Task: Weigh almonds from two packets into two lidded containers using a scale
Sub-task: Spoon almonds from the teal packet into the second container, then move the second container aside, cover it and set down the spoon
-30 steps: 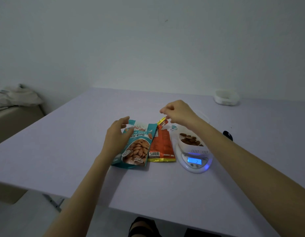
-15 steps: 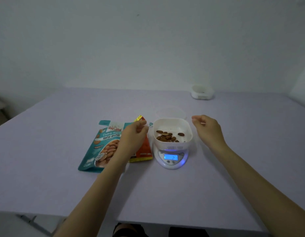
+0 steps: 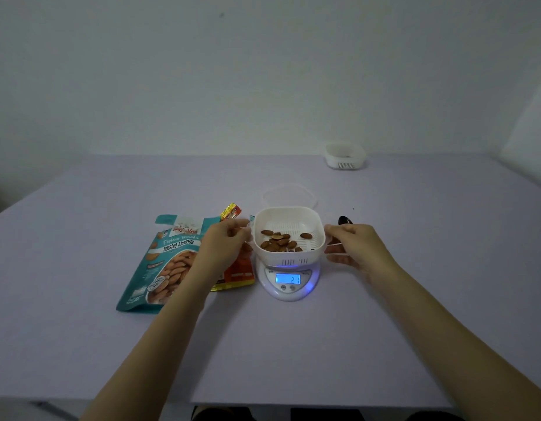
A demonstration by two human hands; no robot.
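Now: both hands at the container on the scale

Container (image 3: pixel 293 256) sits on scale (image 3: pixel 293 294), almonds (image 3: pixel 278 241) loose inside. My left hand (image 3: pixel 225 244) is at its 9 o'clock rim, right hand (image 3: pixel 357 247) at 3 o'clock, fingers curled narrow; cannot tell whether they have closed on plastic. Lid (image 3: pixel 290 196) lies at 12 o'clock, teal packet (image 3: pixel 166 262) at 9 o'clock. Judgement: light, stiff, thin-walled; nuts will roll. Take opposite rims, lift level
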